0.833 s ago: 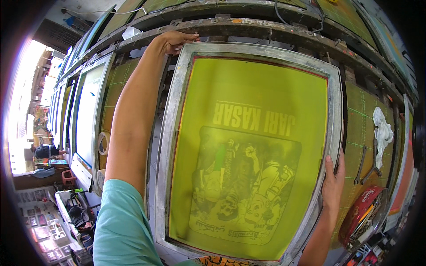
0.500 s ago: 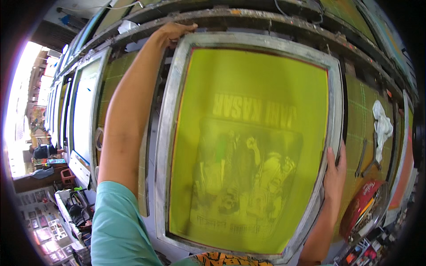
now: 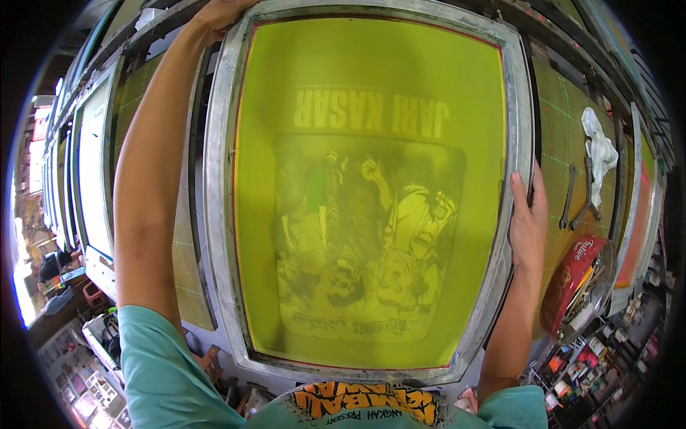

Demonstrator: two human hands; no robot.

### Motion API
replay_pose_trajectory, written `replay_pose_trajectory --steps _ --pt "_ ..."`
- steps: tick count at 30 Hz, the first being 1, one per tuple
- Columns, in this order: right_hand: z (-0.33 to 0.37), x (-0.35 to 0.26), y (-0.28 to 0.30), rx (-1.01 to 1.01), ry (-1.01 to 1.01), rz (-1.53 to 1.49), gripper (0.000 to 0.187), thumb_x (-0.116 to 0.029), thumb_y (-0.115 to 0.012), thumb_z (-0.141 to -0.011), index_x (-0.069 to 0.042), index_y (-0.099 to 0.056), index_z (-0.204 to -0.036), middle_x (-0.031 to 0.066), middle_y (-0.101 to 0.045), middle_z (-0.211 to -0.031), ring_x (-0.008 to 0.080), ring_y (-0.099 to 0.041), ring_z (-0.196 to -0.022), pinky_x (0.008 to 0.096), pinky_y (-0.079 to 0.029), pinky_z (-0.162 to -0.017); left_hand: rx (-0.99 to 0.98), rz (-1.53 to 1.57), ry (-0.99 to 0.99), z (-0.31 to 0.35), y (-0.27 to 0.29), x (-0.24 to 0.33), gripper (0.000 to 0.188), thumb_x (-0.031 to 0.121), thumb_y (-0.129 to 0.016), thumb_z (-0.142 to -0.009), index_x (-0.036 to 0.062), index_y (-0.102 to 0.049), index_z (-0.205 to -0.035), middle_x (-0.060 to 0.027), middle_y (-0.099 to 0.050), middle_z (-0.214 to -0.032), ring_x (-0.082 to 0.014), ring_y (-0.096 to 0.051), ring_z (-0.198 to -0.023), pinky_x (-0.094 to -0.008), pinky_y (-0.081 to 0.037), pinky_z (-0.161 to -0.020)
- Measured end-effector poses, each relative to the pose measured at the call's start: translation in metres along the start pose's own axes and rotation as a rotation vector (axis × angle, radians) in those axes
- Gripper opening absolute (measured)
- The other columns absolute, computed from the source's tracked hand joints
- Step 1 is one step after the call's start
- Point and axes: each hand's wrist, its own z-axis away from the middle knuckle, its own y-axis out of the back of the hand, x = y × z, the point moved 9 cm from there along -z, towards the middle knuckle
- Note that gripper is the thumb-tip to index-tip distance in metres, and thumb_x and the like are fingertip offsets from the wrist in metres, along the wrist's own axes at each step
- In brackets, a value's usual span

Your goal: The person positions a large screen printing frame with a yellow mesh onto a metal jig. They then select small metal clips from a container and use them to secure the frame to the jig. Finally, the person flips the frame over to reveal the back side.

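Note:
A silkscreen frame (image 3: 217, 179) with a grey metal border and yellow-green mesh (image 3: 379, 57) fills the middle of the view. Faint lettering and a picture of figures show in the mesh, upside down to me. My left arm reaches to the far left corner, where my left hand (image 3: 216, 20) closes on the border; its fingertips are partly cut off by the picture's upper edge. My right hand (image 3: 529, 222) grips the right side, thumb on top of the border and fingers along the outer edge.
Right of the frame lie a wrench (image 3: 567, 197), a dark bent tool (image 3: 589, 193) and a white rag (image 3: 602, 146). A red round tin (image 3: 574, 286) of small tools stands nearer. More framed screens (image 3: 96, 171) stand left; dark rails (image 3: 564, 43) run along the far side.
The view has shifted, so the frame, the tin and the tools sit higher and further left in the picture. Both hands keep their places on the frame.

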Motion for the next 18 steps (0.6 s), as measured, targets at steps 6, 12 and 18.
replay_pose_trajectory --steps 6,12,18 --pt "-0.002 0.008 0.000 -0.001 -0.019 -0.038 0.064 -0.035 -0.060 -0.102 0.005 -0.042 -0.149 0.0202 -0.049 -0.150 0.0264 -0.045 -0.138 0.0349 -0.029 -0.117 -0.249 0.281 0.081 -0.002 -0.023 -0.003 0.055 0.054 -0.066 -0.095 0.0053 -0.068 -0.120 -0.0098 -0.071 -0.114 -0.0191 -0.069 -0.095 -0.0420 -0.058 -0.082" --pt "-0.002 0.007 -0.002 -0.015 -0.001 -0.025 0.065 -0.035 -0.060 -0.102 0.005 -0.042 -0.149 0.0200 -0.048 -0.150 0.0267 -0.044 -0.138 0.0353 -0.029 -0.117 -0.238 0.247 0.124 -0.005 -0.023 -0.008 0.063 0.058 -0.068 -0.092 0.0049 -0.066 -0.126 -0.0137 -0.068 -0.121 -0.0245 -0.067 -0.105 -0.0470 -0.055 -0.089" --pt "-0.002 0.011 -0.003 -0.014 -0.028 -0.086 0.063 -0.033 -0.061 -0.102 0.005 -0.042 -0.149 0.0189 -0.052 -0.146 0.0246 -0.048 -0.133 0.0335 -0.032 -0.114 -0.340 0.226 0.147 -0.013 -0.018 -0.016 0.072 0.059 -0.069 -0.090 0.0056 -0.058 -0.137 -0.0167 -0.060 -0.136 -0.0279 -0.061 -0.118 -0.0481 -0.052 -0.096"
